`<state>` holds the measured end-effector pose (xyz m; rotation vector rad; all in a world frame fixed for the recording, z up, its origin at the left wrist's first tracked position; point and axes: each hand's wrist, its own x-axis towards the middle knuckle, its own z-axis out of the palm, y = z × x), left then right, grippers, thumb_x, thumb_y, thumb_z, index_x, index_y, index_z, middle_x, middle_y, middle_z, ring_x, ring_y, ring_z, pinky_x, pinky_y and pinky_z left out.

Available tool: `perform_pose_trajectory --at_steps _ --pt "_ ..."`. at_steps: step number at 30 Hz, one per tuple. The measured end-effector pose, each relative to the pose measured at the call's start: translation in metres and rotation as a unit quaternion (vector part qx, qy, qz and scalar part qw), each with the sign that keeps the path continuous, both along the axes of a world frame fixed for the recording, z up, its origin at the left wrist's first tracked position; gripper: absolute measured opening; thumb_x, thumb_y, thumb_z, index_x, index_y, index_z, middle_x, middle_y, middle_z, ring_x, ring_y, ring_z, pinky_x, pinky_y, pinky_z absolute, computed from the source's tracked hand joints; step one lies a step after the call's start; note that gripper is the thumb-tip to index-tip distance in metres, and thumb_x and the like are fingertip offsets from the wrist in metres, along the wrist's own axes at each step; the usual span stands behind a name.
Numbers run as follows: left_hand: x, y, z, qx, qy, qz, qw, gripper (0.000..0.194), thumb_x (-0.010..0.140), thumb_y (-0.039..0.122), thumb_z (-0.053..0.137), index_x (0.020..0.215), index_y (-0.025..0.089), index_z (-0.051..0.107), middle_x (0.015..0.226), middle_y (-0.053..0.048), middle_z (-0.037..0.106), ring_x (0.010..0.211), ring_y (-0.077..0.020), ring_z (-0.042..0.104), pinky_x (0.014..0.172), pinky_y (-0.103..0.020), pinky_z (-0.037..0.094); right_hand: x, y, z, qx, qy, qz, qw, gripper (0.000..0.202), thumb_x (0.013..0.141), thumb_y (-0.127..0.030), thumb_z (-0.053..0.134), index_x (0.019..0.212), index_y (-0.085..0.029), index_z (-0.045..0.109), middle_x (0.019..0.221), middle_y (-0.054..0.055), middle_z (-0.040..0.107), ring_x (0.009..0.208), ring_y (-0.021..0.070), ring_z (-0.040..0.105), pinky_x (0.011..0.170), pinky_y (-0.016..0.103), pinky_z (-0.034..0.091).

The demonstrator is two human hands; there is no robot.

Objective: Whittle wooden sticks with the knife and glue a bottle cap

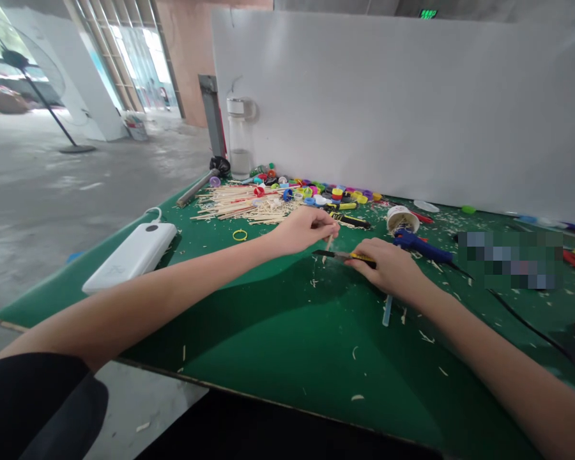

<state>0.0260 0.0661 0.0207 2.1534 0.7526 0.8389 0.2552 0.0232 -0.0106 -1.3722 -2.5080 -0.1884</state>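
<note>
Between the fingertips of my left hand (311, 229) is a short thin wooden stick (329, 243), tilted with its lower end toward the table. My right hand (388, 263) is closed around a yellow and black utility knife (363, 258). Its dark blade (323, 253) points left, right by the stick's lower end; whether it touches the wood I cannot tell. Pale shavings lie on the green table (278, 326) below both hands. Just behind my right hand lies a blue glue gun (421, 246), and a translucent glue stick (387, 311) shows beneath my wrist.
A pile of wooden sticks (242, 203) and several coloured bottle caps (338, 193) spread along the back. A white power bank (131, 257) lies at left. Near the white board (388, 108) stand a clear bottle (240, 144) and a tipped paper cup (402, 219). A black cord (527, 322) crosses the right side.
</note>
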Motion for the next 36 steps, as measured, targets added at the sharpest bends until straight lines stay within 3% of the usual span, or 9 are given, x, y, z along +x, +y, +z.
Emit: perform_pose_trajectory --at_steps 14,21,29,32,36 --pt "-0.007 0.005 -0.016 -0.058 -0.057 0.016 0.997 0.023 0.085 0.034 0.052 0.084 0.014 0.063 0.088 -0.008 0.069 0.078 -0.0124 0.064 0.075 -0.026 0.049 -0.007 0.006 0.006 -0.013 -0.043 0.071 0.996 0.023 0.094 -0.034 0.042 0.080 -0.021 0.056 0.081 0.006 0.062 0.079 0.0200 0.054 0.066 0.031 0.040" --pt "0.000 -0.006 -0.007 0.026 -0.014 -0.002 1.000 0.020 0.084 0.032 0.052 0.088 0.017 0.065 0.083 -0.005 0.069 0.071 -0.0114 0.060 0.067 -0.026 0.047 -0.007 0.007 0.004 -0.006 -0.091 0.095 0.991 0.027 0.095 -0.035 0.040 0.077 -0.021 0.053 0.074 0.005 0.059 0.071 0.0187 0.049 0.063 0.031 0.035" --pt "-0.001 -0.003 -0.025 0.062 0.084 -0.040 0.994 0.024 0.087 0.036 0.049 0.083 0.017 0.063 0.078 -0.003 0.066 0.064 -0.0111 0.052 0.059 -0.025 0.039 -0.003 0.000 0.001 -0.005 -0.047 0.077 0.996 0.026 0.094 -0.037 0.042 0.086 -0.019 0.059 0.079 0.006 0.061 0.074 0.0190 0.052 0.065 0.032 0.038" --pt "-0.002 -0.004 -0.024 0.073 0.096 -0.033 0.992 0.025 0.089 0.036 0.046 0.083 0.018 0.063 0.074 -0.001 0.064 0.062 -0.0107 0.050 0.057 -0.024 0.036 -0.004 -0.004 0.001 0.005 -0.024 0.085 0.996 0.027 0.094 -0.036 0.042 0.088 -0.019 0.062 0.081 0.007 0.063 0.075 0.0188 0.053 0.065 0.032 0.039" --pt "-0.001 -0.002 -0.020 0.065 0.042 0.011 0.997 0.025 0.090 0.033 0.045 0.077 0.017 0.058 0.075 -0.002 0.064 0.063 -0.0103 0.054 0.059 -0.023 0.039 -0.010 -0.010 0.002 0.046 -0.025 0.075 0.996 0.028 0.094 -0.033 0.041 0.092 -0.017 0.064 0.084 0.009 0.063 0.078 0.0197 0.054 0.069 0.033 0.041"
